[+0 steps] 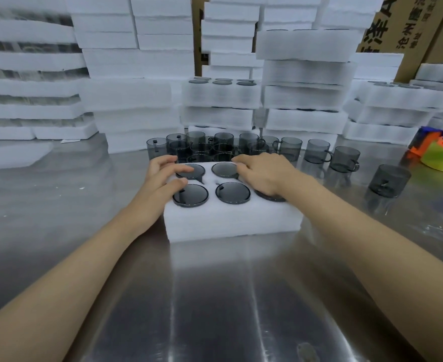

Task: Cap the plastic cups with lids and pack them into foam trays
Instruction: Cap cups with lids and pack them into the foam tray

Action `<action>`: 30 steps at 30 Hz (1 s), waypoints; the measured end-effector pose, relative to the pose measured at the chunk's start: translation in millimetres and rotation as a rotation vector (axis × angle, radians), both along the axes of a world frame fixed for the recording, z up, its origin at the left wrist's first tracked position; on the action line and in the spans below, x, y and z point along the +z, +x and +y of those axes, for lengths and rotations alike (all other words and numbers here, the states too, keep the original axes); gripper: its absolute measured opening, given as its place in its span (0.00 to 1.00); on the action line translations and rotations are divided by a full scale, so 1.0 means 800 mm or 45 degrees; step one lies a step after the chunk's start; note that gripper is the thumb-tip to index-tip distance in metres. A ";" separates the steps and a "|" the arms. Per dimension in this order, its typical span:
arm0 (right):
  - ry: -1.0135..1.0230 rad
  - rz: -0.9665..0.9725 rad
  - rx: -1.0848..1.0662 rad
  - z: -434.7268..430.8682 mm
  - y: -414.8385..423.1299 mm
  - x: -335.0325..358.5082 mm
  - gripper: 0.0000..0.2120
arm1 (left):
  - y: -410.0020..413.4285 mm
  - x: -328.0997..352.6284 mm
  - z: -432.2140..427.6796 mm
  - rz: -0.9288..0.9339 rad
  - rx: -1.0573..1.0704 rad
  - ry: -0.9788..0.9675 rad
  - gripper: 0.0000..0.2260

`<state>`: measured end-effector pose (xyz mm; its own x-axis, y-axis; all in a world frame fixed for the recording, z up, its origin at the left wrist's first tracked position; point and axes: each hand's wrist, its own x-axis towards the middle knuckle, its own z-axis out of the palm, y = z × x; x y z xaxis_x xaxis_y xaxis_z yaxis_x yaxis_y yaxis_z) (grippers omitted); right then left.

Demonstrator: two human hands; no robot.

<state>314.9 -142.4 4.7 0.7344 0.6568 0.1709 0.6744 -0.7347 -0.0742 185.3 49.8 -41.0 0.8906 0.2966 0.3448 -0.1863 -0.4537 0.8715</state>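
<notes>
Now, tray: one white foam tray (230, 220) sits on the steel table (215, 296), straight ahead and near the middle, with dark capped cups sunk into its slots.
Lids on show: front-left lid (190, 195) and front-middle lid (232, 192) lie flush, and two more sit in the far row. The right-hand slots are mostly hidden.
Left hand: the left hand (163, 176) rests on the tray's far-left corner with its fingers loosely bent. The thumb lies beside the front-left lid and nothing is clasped.
Right hand: the right hand (262, 176) lies palm-down over the tray's right side. Its bent fingertips touch the far-middle lid (224, 169) and it encloses nothing.
Step in hand: this looks like a final press-down, seating the lids and cups level with the foam.
Doing it well: press straight down on each lid rim, not its centre. Check the two slots under the right palm before letting go. Keep every handle in its notch so that no cup rides high.
Still to pack: loose grey cups (290, 148) stand uncapped just behind the tray and away to the right.
Around: stacked foam trays (304, 71) wall in the back of the table.
Writing: the cardboard cartons (408, 27) at upper right carry large printed characters turned sideways. A capital "A" reads clearly, but the rest is too cropped to make out.
Brands: no mark can be seen on the cups, the lids or the foam.
</notes>
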 end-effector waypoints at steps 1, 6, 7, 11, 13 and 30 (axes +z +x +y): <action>0.026 -0.014 0.000 0.000 -0.001 -0.001 0.21 | 0.000 0.000 0.001 0.006 -0.001 -0.008 0.08; 0.312 -0.194 -0.085 -0.003 -0.012 -0.003 0.16 | -0.001 0.004 -0.002 0.078 0.034 -0.017 0.19; 0.410 -0.285 -0.133 -0.005 -0.015 -0.003 0.15 | -0.001 0.005 -0.002 0.128 0.077 -0.015 0.23; 0.869 -0.314 -0.423 -0.028 -0.018 -0.006 0.13 | -0.010 0.024 -0.002 0.618 0.303 0.092 0.20; 0.863 -0.060 -0.610 -0.043 -0.010 -0.010 0.16 | -0.017 0.031 -0.007 0.790 0.338 0.178 0.22; 1.288 0.884 0.059 -0.059 -0.012 -0.019 0.27 | -0.018 0.027 -0.007 0.284 0.283 0.029 0.15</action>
